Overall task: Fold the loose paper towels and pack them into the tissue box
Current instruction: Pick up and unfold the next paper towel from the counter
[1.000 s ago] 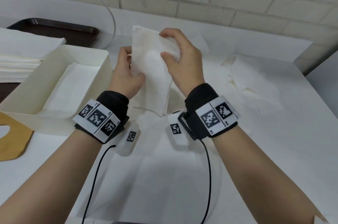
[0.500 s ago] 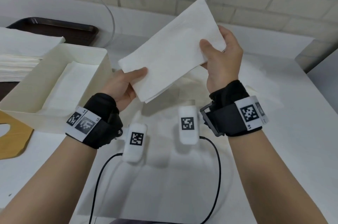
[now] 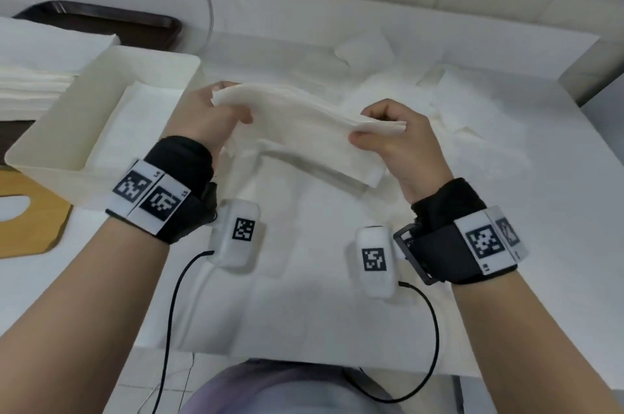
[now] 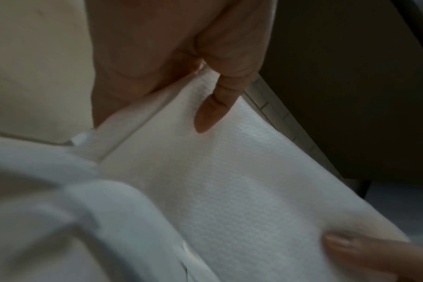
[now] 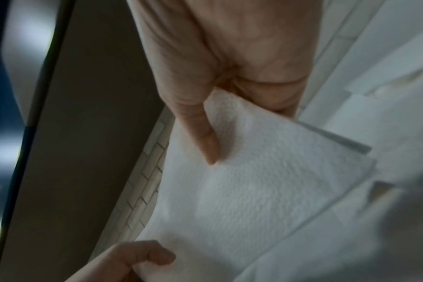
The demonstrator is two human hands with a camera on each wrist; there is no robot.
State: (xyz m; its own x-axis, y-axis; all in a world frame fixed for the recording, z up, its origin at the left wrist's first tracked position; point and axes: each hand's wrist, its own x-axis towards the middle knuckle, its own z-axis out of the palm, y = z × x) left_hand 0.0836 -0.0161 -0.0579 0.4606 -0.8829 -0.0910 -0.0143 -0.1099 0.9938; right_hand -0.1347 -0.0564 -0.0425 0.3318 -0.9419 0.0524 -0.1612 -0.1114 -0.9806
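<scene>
Both hands hold one folded white paper towel (image 3: 304, 123) nearly flat above the table. My left hand (image 3: 216, 109) pinches its left end, just right of the tissue box (image 3: 50, 130). My right hand (image 3: 381, 130) pinches the right end between thumb and curled fingers. The left wrist view shows the thumb lying on the embossed towel (image 4: 242, 181). In the right wrist view the thumb presses the towel (image 5: 254, 181) against the fingers. The cream box is open on top, with folded towels (image 3: 135, 123) lying flat inside.
Several loose paper towels (image 3: 472, 116) lie on the white table at the back right. A stack of white sheets (image 3: 37, 76) and a dark tray (image 3: 111, 22) stand behind the box. A wooden lid with a cutout (image 3: 30, 211) lies at the left edge.
The towel went from hanging upright, to raised on a slant, to lowered and held nearly level. Both hands came down and toward me, still holding its ends.
</scene>
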